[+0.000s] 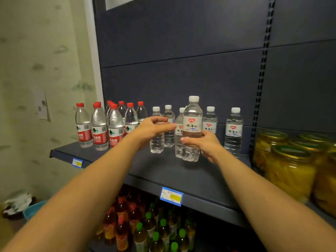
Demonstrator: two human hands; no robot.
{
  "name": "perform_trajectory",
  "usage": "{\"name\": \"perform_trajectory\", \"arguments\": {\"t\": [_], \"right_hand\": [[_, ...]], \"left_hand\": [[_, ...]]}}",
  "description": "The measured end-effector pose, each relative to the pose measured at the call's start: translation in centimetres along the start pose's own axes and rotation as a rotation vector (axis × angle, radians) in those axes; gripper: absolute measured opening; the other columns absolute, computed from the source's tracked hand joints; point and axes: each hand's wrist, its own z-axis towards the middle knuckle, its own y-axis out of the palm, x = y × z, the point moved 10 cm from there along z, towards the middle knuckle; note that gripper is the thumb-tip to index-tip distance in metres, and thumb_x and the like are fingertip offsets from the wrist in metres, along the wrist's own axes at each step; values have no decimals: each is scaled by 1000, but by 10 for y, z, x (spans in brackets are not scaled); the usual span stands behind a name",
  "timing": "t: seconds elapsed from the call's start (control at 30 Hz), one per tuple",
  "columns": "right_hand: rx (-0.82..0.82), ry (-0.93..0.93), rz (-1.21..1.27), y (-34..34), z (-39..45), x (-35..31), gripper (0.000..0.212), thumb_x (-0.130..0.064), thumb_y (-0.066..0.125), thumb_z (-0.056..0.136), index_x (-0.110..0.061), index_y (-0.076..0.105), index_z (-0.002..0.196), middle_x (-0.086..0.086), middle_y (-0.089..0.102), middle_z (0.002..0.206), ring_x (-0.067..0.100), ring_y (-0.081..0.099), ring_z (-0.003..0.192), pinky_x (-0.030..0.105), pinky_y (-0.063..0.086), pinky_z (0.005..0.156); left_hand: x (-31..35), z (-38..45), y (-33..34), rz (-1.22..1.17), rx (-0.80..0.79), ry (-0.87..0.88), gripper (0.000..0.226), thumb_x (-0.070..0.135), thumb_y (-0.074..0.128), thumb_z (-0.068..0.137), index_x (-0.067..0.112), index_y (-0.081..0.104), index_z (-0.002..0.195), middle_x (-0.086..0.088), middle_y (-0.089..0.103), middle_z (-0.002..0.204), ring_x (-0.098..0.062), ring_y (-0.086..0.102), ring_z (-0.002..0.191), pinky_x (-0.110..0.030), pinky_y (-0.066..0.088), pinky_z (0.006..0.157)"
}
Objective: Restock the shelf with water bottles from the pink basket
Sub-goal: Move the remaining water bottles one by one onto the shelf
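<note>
— two bare forearms reach up from the bottom edge toward the dark shelf (pixel 190 171). what is the right hand (pixel 205 144) doing?

— wrapped around the lower half of a white-capped water bottle (pixel 192 124), fingers (pixel 188 140) curled across its front. the bottle is upright, its base at or just above the shelf surface (i can't tell if it is touching).

— and the left hand (pixel 154 128)?

— open, fingers loosely extended, holding nothing. it hovers in front of the other white-capped bottles (pixel 234 130), partly covering one of them.

— where do those stand?

— in a loose cluster toward the back of the same shelf, some behind the held bottle, two more off to its right. left of them is a group of red-capped bottles (pixel 99 126) with red labels, near the shelf's left end.

— anything else around?

— price tags on the shelf's front lip, one blue and yellow tag (pixel 171 196) right between the arms. on the level below, bottles of amber drink with green caps (pixel 149 226). to the right, glass jars (pixel 289 171) of something yellow with gold lids. the pink basket isn't in sight from here.
</note>
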Motion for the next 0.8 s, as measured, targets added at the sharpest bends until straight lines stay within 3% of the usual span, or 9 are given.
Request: {"name": "perform_trajectory", "arguments": {"t": [0.1, 0.27, 0.4, 0.57, 0.7, 0.8], "right_hand": [[83, 8, -31, -37, 2, 4, 45, -9, 95, 60, -18, 70, 97, 1, 78, 97, 16, 75, 91, 34, 59, 87], [186, -16, -10, -61, 10, 12, 50, -12, 96, 59, -21, 68, 99, -3, 76, 97, 12, 73, 91, 31, 57, 84], [193, -15, -53, -67, 22, 18, 60, -15, 97, 57, -19, 67, 108, -3, 76, 100, 13, 72, 93, 33, 57, 87], [205, -17, -80, -71, 34, 32, 62, -16, 99, 54, -19, 70, 109, -2, 78, 98, 15, 74, 93, 36, 59, 88], [212, 11, -51, -73, 39, 46, 69, -15, 98, 54, -12, 69, 117, 0, 78, 100, 14, 74, 92, 30, 60, 79], [220, 39, -36, -75, 37, 64, 72, -15, 99, 53, -12, 68, 118, 1, 78, 101, 17, 75, 94, 37, 60, 87]], "left_hand": [[-25, -3, -30, -108, 48, -38, 79, 38, 89, 62, 7, 65, 131, -7, 77, 119, -19, 72, 115, -34, 52, 106], [-58, -8, -50, -210, 60, -75, 121, 57, 103, 29, 2, 66, 131, -6, 79, 117, -19, 72, 115, -32, 49, 107], [-70, -8, -47, -225, 59, -82, 109, 52, 103, 31, 3, 70, 123, -9, 78, 118, -23, 68, 122, -40, 45, 116], [-78, -7, -49, -189, 47, -88, 113, 60, 101, 28, 9, 71, 124, -6, 77, 122, -20, 67, 125, -41, 43, 118], [-82, -9, -46, -195, 25, -92, 114, 59, 102, 26, 8, 70, 123, -7, 77, 121, -20, 68, 123, -39, 45, 117], [-88, -10, -45, -210, 10, -111, 109, 56, 103, 30, 8, 71, 123, -9, 77, 121, -21, 68, 123, -41, 44, 117]]}}
